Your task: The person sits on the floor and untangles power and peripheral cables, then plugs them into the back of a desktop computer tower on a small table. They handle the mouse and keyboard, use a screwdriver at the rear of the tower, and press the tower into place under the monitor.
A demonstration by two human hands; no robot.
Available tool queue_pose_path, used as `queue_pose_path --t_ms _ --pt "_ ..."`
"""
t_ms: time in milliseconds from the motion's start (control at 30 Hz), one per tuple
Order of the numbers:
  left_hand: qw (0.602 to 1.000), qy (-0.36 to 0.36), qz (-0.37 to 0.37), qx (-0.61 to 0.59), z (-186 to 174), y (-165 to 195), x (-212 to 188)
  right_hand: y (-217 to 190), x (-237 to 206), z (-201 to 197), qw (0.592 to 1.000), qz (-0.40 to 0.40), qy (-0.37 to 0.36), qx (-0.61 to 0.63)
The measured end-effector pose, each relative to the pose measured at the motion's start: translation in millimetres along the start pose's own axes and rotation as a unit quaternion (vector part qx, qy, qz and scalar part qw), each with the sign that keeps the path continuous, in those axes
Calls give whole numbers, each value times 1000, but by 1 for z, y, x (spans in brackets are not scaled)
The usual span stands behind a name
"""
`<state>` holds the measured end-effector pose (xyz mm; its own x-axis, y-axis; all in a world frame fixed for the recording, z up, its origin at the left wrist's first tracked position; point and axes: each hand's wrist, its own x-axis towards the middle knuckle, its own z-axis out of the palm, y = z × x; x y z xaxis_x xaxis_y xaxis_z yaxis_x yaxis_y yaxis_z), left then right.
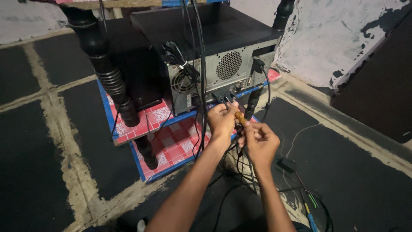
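Observation:
A black desktop computer case (223, 47) lies on its side on a low shelf, its grey rear panel facing me with a round fan grille (228, 65) and several plugged black cables (198, 86). My left hand (222, 120) reaches to the lower edge of the rear panel and pinches a cable plug there. My right hand (259, 141) sits just below and right of it, closed around an orange-handled screwdriver (240, 117) whose tip points up toward the plug.
The shelf (163, 116) has red patterned tiles and a blue edge, with black turned table legs (103, 64) at left and back right. Loose cables (300, 189) and a small black box (286, 165) lie on the dark floor. A peeling white wall (334, 38) stands right.

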<state>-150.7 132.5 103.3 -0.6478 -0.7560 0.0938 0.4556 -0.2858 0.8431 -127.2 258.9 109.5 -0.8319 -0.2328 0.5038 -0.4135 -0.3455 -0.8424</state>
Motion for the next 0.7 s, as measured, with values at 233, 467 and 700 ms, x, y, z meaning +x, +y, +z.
queue_pose_path --t_ms 233,467,700 --pt "1000 -9 -8 -19 -1 5 -4 -2 -1 -1 1000 19 10 15" --pt "1000 -20 -19 -10 -3 6 -3 -7 -4 5 996 -30 45 -66" --pt "999 -16 -39 -12 -4 5 -1 -26 -12 8 953 -167 58 -245"
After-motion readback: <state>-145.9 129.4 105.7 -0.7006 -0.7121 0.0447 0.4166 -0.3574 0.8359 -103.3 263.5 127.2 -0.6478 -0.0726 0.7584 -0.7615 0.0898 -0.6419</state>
